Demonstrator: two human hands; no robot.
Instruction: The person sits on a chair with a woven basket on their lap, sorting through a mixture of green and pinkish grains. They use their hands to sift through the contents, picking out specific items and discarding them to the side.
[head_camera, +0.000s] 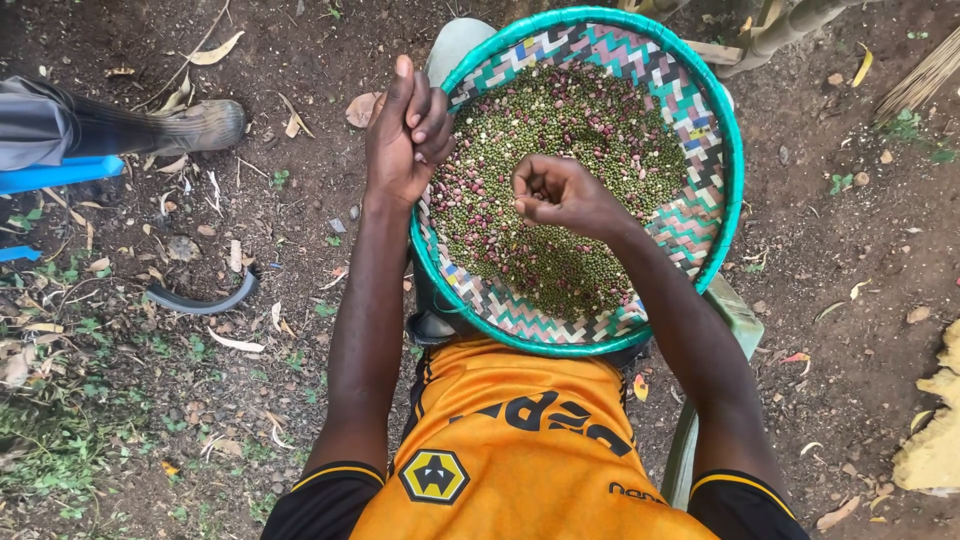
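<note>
Beans (560, 190) are steadied in a woven winnowing tray (700, 215), its upper-left rim gripped by the left hand (405, 135); the right hand (558, 190) is pinched shut at centre frame, picking.

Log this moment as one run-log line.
left hand: grips rim of woven tray | right hand: fingers pinched over green and reddish beans | tray: on lap

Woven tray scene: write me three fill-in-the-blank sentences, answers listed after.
1. The left hand grips the tray's ____ rim.
2. The right hand hovers, fingers bunched, over the ____ in the tray.
3. The person's shirt is mostly ____.

Missing words: green; beans; orange
</note>
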